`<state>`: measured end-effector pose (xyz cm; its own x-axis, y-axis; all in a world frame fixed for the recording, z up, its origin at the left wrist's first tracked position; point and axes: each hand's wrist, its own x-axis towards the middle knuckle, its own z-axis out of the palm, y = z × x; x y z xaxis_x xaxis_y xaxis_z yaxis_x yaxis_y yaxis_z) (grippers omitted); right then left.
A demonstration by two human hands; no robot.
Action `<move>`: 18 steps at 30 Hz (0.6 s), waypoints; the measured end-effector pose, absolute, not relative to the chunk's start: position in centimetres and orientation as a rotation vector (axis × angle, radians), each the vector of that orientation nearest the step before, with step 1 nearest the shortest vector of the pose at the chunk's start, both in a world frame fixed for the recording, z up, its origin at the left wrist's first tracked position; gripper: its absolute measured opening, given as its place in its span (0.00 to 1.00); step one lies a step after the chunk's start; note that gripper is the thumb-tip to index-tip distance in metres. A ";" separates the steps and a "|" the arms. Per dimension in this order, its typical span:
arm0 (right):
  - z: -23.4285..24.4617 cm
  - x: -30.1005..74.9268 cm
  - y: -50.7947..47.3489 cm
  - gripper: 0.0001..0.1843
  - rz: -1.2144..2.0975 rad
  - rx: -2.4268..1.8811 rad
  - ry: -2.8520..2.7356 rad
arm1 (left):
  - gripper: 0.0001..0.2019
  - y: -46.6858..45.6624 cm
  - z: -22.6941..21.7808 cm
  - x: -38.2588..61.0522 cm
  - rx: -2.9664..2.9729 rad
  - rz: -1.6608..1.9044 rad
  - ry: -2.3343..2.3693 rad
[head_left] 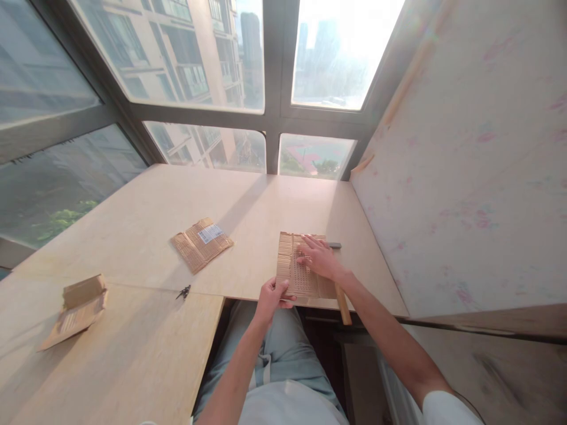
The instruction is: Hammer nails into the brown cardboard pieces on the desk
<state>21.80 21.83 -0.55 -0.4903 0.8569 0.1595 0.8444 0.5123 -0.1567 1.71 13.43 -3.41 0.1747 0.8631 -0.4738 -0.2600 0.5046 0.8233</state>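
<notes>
A piece of corrugated cardboard [292, 260] with rows of small holes lies at the near edge of the wooden table [248, 212]. My left hand [271, 297] grips its near left corner, thumb on top. My right hand [319, 258] rests on the cardboard's right part with fingers stretched out and pressed flat. A hammer lies under my right hand: its wooden handle [342, 304] sticks out over the table edge and its dark head [335, 245] shows beyond my fingers.
A second flat cardboard piece with a white label [202, 242] lies mid-table. A small open cardboard box [75, 307] sits on the lower left tabletop, with a small dark metal item [183, 292] near the seam. Windows stand behind; a pale wall panel [465, 177] closes the right side.
</notes>
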 end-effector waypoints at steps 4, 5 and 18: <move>-1.0 21.2 21.8 0.23 0.073 -1.481 -2.525 | 0.19 13.7 -3.3 2.0 0.669 0.880 1.151; -1.1 21.2 21.8 0.23 0.073 -1.488 -2.516 | 0.20 13.8 -3.2 2.0 0.676 0.872 1.151; -0.5 22.4 21.4 0.25 0.147 -1.409 -2.233 | 0.20 13.9 -4.7 -11.2 1.206 1.120 2.119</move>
